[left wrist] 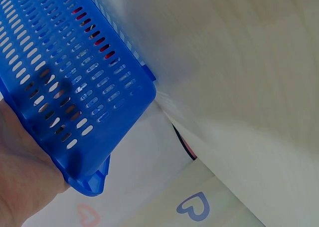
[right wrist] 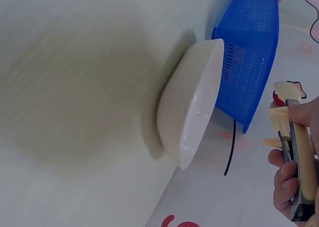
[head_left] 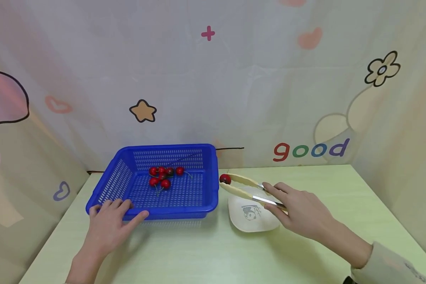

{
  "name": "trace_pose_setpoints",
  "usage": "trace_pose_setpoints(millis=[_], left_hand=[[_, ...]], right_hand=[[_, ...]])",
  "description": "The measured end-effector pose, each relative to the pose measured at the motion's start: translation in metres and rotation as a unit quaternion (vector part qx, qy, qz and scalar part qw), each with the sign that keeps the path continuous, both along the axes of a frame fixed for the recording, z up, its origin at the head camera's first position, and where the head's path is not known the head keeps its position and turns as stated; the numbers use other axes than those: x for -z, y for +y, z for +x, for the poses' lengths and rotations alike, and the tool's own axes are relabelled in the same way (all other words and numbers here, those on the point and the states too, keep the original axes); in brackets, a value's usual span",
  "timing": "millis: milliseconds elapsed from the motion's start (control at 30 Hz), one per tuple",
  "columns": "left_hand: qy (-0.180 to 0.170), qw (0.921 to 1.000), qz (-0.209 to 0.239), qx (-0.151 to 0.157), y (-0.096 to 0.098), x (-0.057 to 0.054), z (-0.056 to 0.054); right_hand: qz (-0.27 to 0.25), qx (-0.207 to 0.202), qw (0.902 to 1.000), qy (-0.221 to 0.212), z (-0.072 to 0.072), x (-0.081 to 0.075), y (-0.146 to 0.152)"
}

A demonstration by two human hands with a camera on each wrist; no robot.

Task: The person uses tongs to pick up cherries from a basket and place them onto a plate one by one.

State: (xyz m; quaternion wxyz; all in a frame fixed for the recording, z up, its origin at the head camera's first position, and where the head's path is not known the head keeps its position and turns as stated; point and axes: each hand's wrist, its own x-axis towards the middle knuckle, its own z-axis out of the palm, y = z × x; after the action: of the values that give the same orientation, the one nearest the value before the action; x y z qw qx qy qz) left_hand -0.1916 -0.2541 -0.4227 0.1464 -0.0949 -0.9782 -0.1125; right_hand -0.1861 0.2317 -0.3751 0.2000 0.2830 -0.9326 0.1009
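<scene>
My right hand [head_left: 301, 211] grips a pair of tongs [head_left: 236, 191] with cream tips and metal arms. Between the tips is a dark red cherry [head_left: 225, 179], held above the table near the basket's right side. Below the tongs sits a white bowl [head_left: 252, 224] with a panda print; no fruit shows in its visible part. My left hand [head_left: 108, 227] holds the front left rim of a blue slotted basket [head_left: 210, 173], its fingers hooked over the edge and visible through the slots in the left wrist view. Several red cherries [head_left: 165, 184], some with stems, lie inside the basket.
The basket and bowl stand side by side on a pale green table [head_left: 184, 252]. Behind them hangs a light curtain [head_left: 213, 90] printed with hearts, a star, a flower and the word "good". Similar cloth closes off both sides.
</scene>
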Motion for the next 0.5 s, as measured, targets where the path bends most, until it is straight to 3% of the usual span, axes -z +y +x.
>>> trace_pose_setpoints(millis=[500], left_hand=[[0.0,1.0,0.003,-0.003,0.001,0.0,0.001]], right_hand=[[0.011,0.034,0.9991,-0.022,0.018,0.03,0.023]])
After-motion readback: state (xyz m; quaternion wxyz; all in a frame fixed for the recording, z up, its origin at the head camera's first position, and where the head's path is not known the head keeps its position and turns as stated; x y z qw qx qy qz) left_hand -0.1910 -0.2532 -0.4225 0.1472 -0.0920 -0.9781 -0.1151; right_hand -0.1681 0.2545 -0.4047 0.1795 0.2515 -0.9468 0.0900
